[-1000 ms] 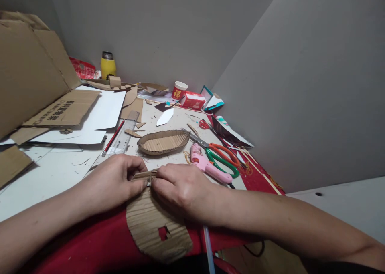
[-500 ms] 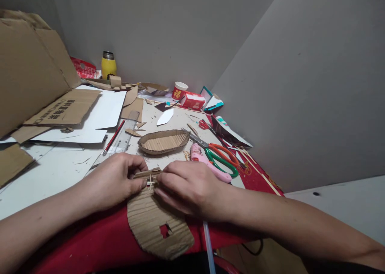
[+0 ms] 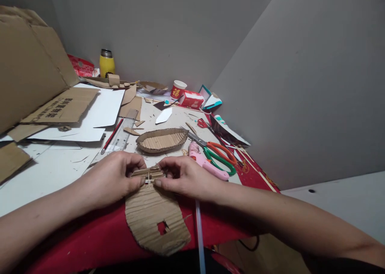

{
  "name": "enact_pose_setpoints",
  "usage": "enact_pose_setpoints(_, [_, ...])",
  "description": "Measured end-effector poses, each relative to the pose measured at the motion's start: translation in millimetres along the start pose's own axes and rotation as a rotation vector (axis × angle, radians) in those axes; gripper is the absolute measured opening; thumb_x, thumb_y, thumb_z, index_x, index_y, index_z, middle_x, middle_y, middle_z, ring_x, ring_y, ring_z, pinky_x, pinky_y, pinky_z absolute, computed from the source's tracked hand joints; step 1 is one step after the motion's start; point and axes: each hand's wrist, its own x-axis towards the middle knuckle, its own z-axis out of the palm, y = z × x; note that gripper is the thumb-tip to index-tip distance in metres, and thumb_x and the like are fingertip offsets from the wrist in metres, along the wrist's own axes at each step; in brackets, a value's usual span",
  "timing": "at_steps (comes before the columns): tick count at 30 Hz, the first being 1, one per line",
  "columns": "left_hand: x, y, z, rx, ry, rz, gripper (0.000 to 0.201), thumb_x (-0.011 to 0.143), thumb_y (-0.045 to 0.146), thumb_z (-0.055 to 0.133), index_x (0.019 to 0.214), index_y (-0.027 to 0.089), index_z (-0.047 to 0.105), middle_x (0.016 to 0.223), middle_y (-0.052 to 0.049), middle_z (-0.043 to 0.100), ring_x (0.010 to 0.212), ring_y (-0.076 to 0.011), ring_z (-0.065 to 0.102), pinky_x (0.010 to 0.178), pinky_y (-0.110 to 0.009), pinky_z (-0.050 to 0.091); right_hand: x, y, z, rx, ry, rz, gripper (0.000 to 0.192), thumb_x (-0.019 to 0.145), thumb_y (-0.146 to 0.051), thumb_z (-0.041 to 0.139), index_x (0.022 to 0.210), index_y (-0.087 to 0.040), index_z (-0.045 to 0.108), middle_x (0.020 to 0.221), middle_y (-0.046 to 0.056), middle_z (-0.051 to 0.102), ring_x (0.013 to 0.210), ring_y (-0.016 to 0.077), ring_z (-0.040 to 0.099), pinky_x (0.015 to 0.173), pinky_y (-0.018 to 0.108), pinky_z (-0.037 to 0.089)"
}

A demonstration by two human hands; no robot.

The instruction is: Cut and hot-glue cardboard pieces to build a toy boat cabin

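Note:
A corrugated cardboard panel (image 3: 155, 222) with a small square hole lies at the near table edge, rounded at the near end. My left hand (image 3: 112, 178) and my right hand (image 3: 183, 178) pinch its far end from either side. Between my fingertips sits a small cross of thin sticks (image 3: 148, 180) against a folded cardboard strip (image 3: 147, 172). Just beyond my hands rests a boat-shaped cardboard tray (image 3: 161, 140).
A pink glue gun (image 3: 206, 162) and orange-green scissors (image 3: 218, 154) lie right of my hands, small red scissors (image 3: 204, 124) farther back. A clear ruler (image 3: 120, 137), red pencil (image 3: 112, 135), white sheets and large cardboard pieces (image 3: 30, 73) fill the left. A yellow flask (image 3: 107, 63) and paper cup (image 3: 178, 89) stand at the back.
My right hand has turned so the fingers uncover the stick cross. The panel and both hands have shifted slightly away from me.

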Motion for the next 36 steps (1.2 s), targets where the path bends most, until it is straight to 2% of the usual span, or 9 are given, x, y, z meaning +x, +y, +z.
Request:
enact_pose_setpoints(3, [-0.3, 0.1, 0.4, 0.016, 0.004, -0.002, 0.011, 0.078, 0.028, 0.056, 0.072, 0.020, 0.062, 0.064, 0.003, 0.059, 0.063, -0.0155, 0.054, 0.055, -0.025, 0.035, 1.4, -1.5, 0.1, -0.013, 0.004, -0.018, 0.009, 0.076, -0.019, 0.064, 0.075, -0.015, 0.057, 0.061, -0.007, 0.041, 0.057, 0.0079, 0.036, 0.050, 0.021, 0.027])
enact_pose_setpoints(8, [-1.7, -0.6, 2.7, 0.011, 0.009, -0.006, 0.010, 0.078, 0.027, 0.055, 0.073, 0.022, 0.062, 0.066, 0.003, 0.061, 0.065, -0.0163, 0.055, 0.055, -0.025, 0.035, 4.0, -0.6, -0.8, -0.015, -0.018, 0.009, 0.009, 0.078, -0.021, 0.063, 0.078, -0.015, 0.057, 0.061, -0.007, 0.041, 0.056, 0.0083, 0.036, 0.049, 0.021, 0.026])
enact_pose_setpoints(13, [-2.1, 1.0, 3.4, 0.018, 0.019, -0.021, 0.009, 0.077, 0.028, 0.056, 0.073, 0.022, 0.062, 0.068, 0.002, 0.062, 0.066, -0.0174, 0.056, 0.056, -0.026, 0.037, 6.7, -1.6, -0.2, -0.010, -0.022, 0.019, 0.005, 0.077, -0.015, 0.061, 0.075, -0.015, 0.056, 0.061, -0.006, 0.042, 0.056, 0.0082, 0.038, 0.049, 0.021, 0.026])
enact_pose_setpoints(21, [-2.5, 2.2, 2.7, 0.001, 0.020, -0.026, 0.012, 0.078, 0.030, 0.056, 0.071, 0.021, 0.061, 0.066, 0.003, 0.062, 0.065, -0.0169, 0.056, 0.056, -0.027, 0.037, 6.0, -4.4, 1.4, -0.071, 0.032, -0.002, 0.012, 0.075, -0.010, 0.061, 0.068, -0.016, 0.053, 0.058, -0.007, 0.040, 0.055, 0.0078, 0.035, 0.050, 0.022, 0.025])
enact_pose_setpoints(29, [-1.1, 1.6, 2.9, 0.015, 0.013, -0.028, 0.015, 0.079, 0.032, 0.055, 0.072, 0.020, 0.061, 0.066, 0.002, 0.061, 0.065, -0.0173, 0.056, 0.055, -0.027, 0.036, 4.1, -1.7, 1.4, -0.135, 0.058, -0.073, 0.015, 0.077, -0.015, 0.065, 0.067, -0.016, 0.053, 0.059, -0.007, 0.040, 0.056, 0.0081, 0.036, 0.050, 0.022, 0.026])
enact_pose_setpoints(36, [-1.7, 2.0, 3.1, 0.030, 0.040, -0.026, 0.012, 0.077, 0.030, 0.056, 0.069, 0.021, 0.058, 0.065, 0.003, 0.061, 0.065, -0.0175, 0.055, 0.056, -0.027, 0.037, 3.9, -1.1, 4.8, -0.225, 0.116, -0.134, 0.009, 0.076, -0.011, 0.064, 0.078, -0.016, 0.056, 0.063, -0.007, 0.045, 0.059, 0.0089, 0.040, 0.054, 0.022, 0.030])
